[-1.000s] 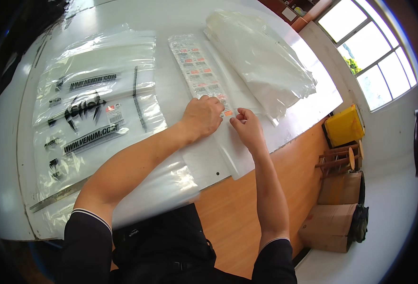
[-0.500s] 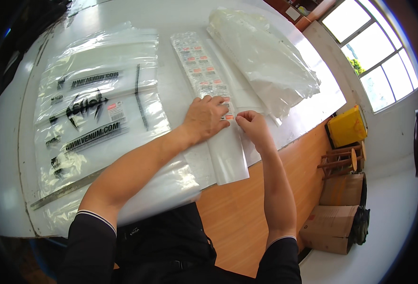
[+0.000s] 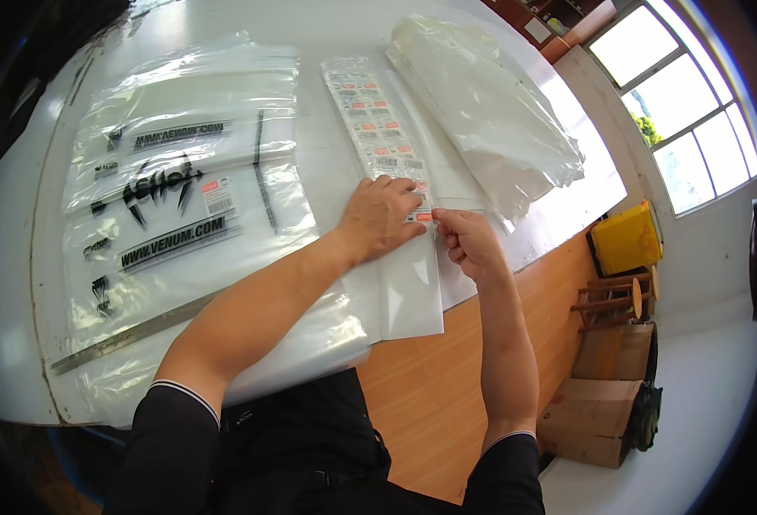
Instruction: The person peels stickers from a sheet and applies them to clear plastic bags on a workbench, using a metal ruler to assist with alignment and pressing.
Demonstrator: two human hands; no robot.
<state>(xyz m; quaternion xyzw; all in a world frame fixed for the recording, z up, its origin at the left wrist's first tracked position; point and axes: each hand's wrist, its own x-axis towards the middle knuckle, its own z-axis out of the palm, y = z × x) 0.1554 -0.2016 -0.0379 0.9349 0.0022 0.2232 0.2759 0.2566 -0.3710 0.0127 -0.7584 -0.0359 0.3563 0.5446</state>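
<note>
A long strip of labels (image 3: 378,124), white with orange and black print, runs up the table on a glossy backing. Across its near end lies my left hand (image 3: 383,215), fingers spread and pressing it down. My right hand (image 3: 468,240) is closed, thumb and forefinger pinching the right edge of an orange-and-white label (image 3: 422,216) at that end. Its other fingers are curled in. To the left lies a stack of clear plastic bags (image 3: 267,223) with black print; the top one bears a similar small label (image 3: 219,197).
A flat metal strip (image 3: 129,333) rests across the bags' near part. Crumpled clear plastic (image 3: 490,112) lies at the far right of the white table (image 3: 310,43). Beyond its right edge are a yellow container (image 3: 627,239), a wooden stool (image 3: 610,296) and cardboard boxes (image 3: 588,421).
My right thumb and forefinger have come to the label's right edge and now pinch it. My left hand stays on the strip. The whole view has shifted slightly.
</note>
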